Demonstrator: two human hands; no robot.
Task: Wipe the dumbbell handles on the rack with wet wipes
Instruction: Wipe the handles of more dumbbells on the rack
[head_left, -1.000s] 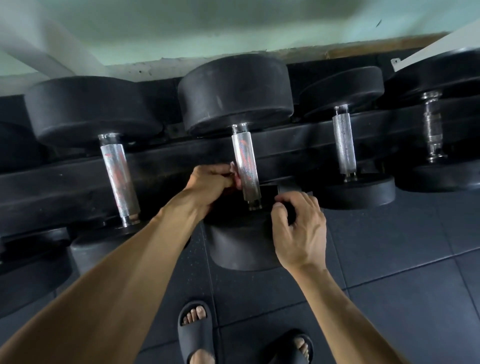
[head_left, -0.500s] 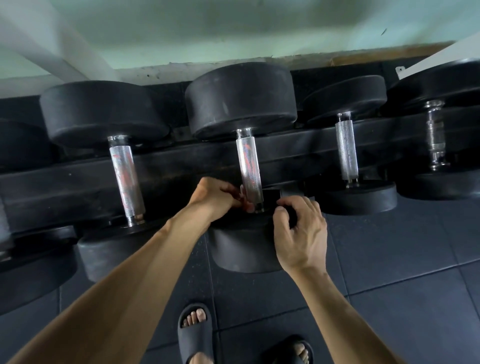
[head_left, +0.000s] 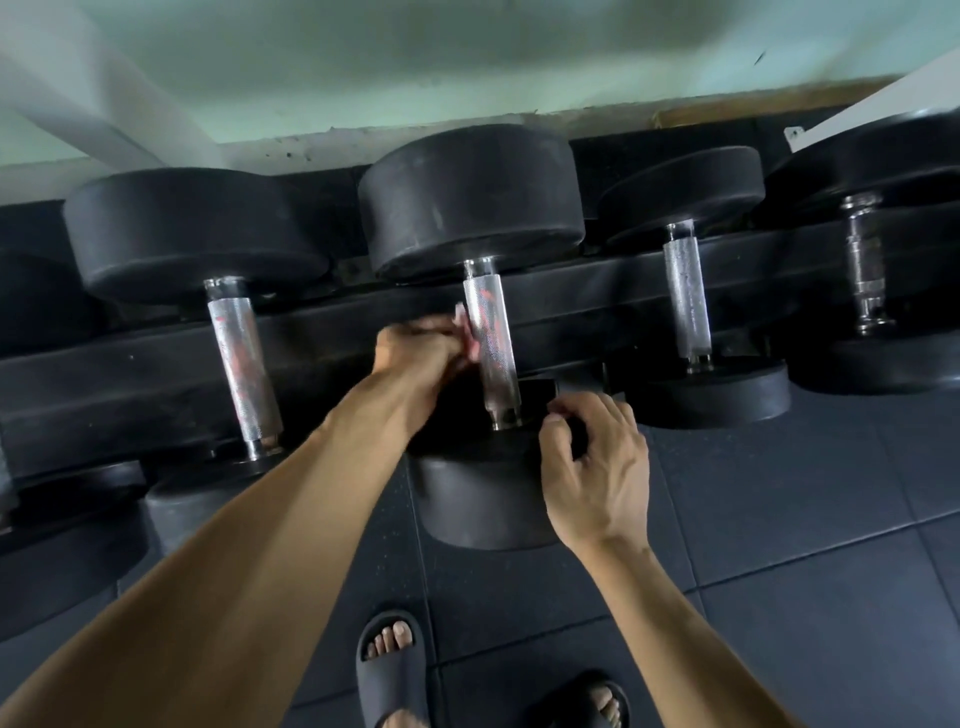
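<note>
Black slides (head_left: 392, 670) on dark floor tiles (head_left: 779, 519), nearest. Right hand (head_left: 597, 467) curls its fingers (head_left: 558, 421) on the near head (head_left: 483, 499) of the middle dumbbell, probably to steady it. Left hand (head_left: 421, 358) pinches a pale wipe (head_left: 466, 332), fingers closed round it, pressed to the left side of the handle (head_left: 491, 343), likely mid-stroke. Handle: knurled steel, reddish smears, lying across the rack (head_left: 130, 364). Left handle (head_left: 241, 364) smeared too; right handle (head_left: 687, 301) looks clean. Wall (head_left: 467, 62) beyond.

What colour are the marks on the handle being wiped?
Red smears on the knurled silver handle, seen in the head view.
</note>
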